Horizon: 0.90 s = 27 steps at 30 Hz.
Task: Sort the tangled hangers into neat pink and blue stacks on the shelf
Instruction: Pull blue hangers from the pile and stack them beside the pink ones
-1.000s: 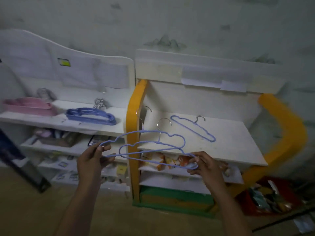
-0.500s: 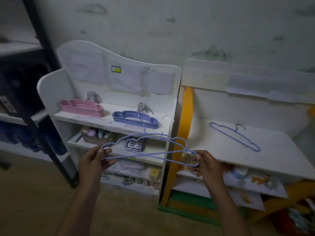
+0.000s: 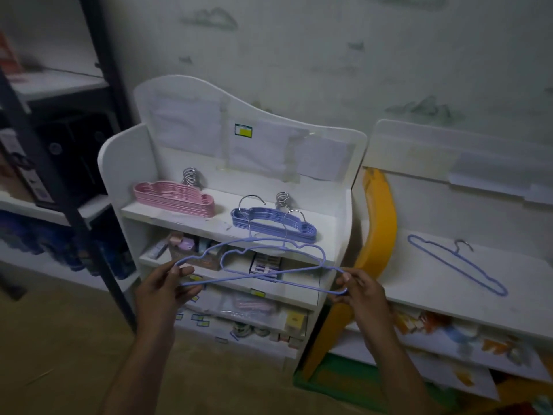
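Compared with the frame one second earlier, the view had swung left, so that the white shelf (image 3: 209,229) stood centred and the yellow-framed shelf (image 3: 449,283) had shifted to the right; the two held blue hangers (image 3: 257,265) remained between the hands. The left hand (image 3: 163,290) pinched the left ends of the pair with thumb over curled fingers, and the right hand (image 3: 363,290) pinched the right ends likewise. The hangers lay overlapped and slightly offset, their metal hooks (image 3: 251,205) rising in front of the blue stack (image 3: 273,224). That stack sat on the top board of the white shelf, to the right of the pink stack (image 3: 175,199), the two apart. One loose blue hanger (image 3: 457,265) lay alone on the yellow-framed shelf. Judged from this arrangement, the chief risk was that the offset pair, if lowered unaligned, would land askew or catch its hooks on the stacked hooks (image 3: 283,200) behind, dragging the blue stack out of order. A light pinch at the ends could also let one hanger slip free.
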Motion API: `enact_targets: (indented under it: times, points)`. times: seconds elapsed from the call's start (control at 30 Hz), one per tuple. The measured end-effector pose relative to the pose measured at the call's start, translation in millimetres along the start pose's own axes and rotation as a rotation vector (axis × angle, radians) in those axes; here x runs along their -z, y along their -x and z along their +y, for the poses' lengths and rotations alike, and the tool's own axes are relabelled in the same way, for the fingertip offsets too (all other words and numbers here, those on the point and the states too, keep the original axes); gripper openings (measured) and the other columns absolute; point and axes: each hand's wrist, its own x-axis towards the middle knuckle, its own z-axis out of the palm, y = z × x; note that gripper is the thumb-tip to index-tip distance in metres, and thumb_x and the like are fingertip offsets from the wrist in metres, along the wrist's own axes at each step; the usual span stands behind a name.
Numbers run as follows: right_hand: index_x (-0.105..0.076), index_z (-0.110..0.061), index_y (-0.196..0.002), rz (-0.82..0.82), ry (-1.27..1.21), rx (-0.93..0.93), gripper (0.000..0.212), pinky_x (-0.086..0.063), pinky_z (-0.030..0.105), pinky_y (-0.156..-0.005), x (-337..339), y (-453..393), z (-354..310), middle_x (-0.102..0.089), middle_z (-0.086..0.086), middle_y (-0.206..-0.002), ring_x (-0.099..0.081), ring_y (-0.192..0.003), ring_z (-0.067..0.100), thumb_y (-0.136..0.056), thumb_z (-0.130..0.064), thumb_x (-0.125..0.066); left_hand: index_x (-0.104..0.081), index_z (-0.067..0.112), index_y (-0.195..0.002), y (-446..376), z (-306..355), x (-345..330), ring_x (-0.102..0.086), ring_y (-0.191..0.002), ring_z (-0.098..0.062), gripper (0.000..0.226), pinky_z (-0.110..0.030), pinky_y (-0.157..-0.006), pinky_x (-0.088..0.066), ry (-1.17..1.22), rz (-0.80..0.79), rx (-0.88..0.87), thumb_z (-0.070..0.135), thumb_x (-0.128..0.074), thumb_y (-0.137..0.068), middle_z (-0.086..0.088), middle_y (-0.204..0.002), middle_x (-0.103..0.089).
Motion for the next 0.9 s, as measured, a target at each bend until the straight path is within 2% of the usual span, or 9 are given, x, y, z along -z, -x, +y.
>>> enact_targets:
  times: [0.17,0.23,0.37,0.43,0.53,0.67,0.8,0.9]
  points:
    - [-0.063,-0.002,-0.106,-0.002,0.009,-0.016,0.018,-0.061,0.033,-0.061,-23.4,-43.0,8.6,-0.066,0.021,-0.094,-0.071,-0.065,0.031,-0.101,-0.011,-0.048,-0.064,0.003,-0.116,-32.9,-4.2,2.0,-0.070,-0.072,-0.028,0.024,-0.028,-0.065,-0.061,-0.007,0.026,0.007,0.013,-0.050,-0.101,-0.018,-0.099,-0.069]
    - [-0.065,-0.004,-0.105,-0.014,0.006,-0.013,0.018,-0.061,0.032,-0.061,-32.3,-63.2,12.4,-0.067,0.018,-0.092,-0.071,-0.066,0.030,-0.101,-0.012,-0.049,-0.064,0.004,-0.115,-48.7,-5.1,-1.5,-0.071,-0.067,-0.024,0.023,-0.027,-0.064,-0.061,-0.003,0.054,0.006,0.013,-0.050,-0.100,-0.016,-0.099,-0.069]
    - [-0.064,-0.005,-0.106,-0.033,0.002,-0.023,0.017,-0.059,0.029,-0.059,-44.9,-109.7,19.0,-0.065,0.015,-0.093,-0.071,-0.067,0.026,-0.100,-0.012,-0.050,-0.065,0.003,-0.116,-87.1,-9.5,-17.8,-0.070,-0.074,-0.033,0.023,-0.032,-0.067,-0.062,-0.019,0.094,-0.002,0.012,-0.052,-0.100,-0.019,-0.100,-0.070]
    - [-0.065,-0.008,-0.102,-0.033,0.004,-0.021,0.016,-0.059,0.029,-0.059,-48.0,-132.3,19.0,-0.066,0.013,-0.094,-0.071,-0.070,0.028,-0.100,-0.013,-0.050,-0.066,0.003,-0.115,-108.5,-8.3,-33.0,-0.071,-0.074,-0.030,0.023,-0.030,-0.066,-0.061,-0.017,0.090,-0.008,0.011,-0.051,-0.100,-0.018,-0.098,-0.071]
    - [-0.064,-0.006,-0.102,-0.035,-0.056,-0.030,0.016,-0.059,0.028,-0.058,-50.2,-164.0,17.1,-0.069,0.007,-0.084,-0.070,-0.064,0.032,-0.100,-0.011,-0.050,-0.066,0.003,-0.112,-137.1,-5.8,-59.1,-0.071,-0.073,-0.024,0.021,-0.026,-0.062,-0.060,-0.026,0.084,-0.009,0.010,-0.050,-0.100,-0.016,-0.095,-0.071]
    - [-0.065,-0.004,-0.100,-0.039,-0.105,-0.057,0.016,-0.057,0.026,-0.055,-49.8,-199.1,19.2,-0.069,0.008,-0.078,-0.069,-0.061,0.030,-0.100,-0.007,-0.049,-0.065,0.002,-0.112,-160.0,-12.3,-85.1,-0.067,-0.079,-0.031,0.020,-0.026,-0.060,-0.060,-0.005,0.089,-0.007,0.009,-0.050,-0.100,-0.017,-0.091,-0.068]
    - [-0.065,-0.006,-0.096,-0.018,-0.142,-0.071,0.017,-0.058,0.028,-0.055,-51.8,-222.5,38.5,-0.067,0.012,-0.082,-0.068,-0.061,0.027,-0.099,-0.005,-0.049,-0.066,0.002,-0.111,-176.5,-28.2,-97.6,-0.070,-0.069,-0.025,0.021,-0.027,-0.060,-0.060,-0.026,0.087,0.000,0.009,-0.050,-0.100,-0.017,-0.093,-0.068]
    - [-0.065,-0.005,-0.095,-0.001,-0.158,-0.093,0.017,-0.058,0.029,-0.055,-53.9,-231.0,55.1,-0.068,0.010,-0.078,-0.066,-0.061,0.029,-0.099,-0.004,-0.049,-0.067,0.004,-0.110,-185.1,-39.7,-104.4,-0.071,-0.065,-0.024,0.021,-0.026,-0.060,-0.059,-0.052,0.075,0.022,0.009,-0.049,-0.100,-0.016,-0.094,-0.069]
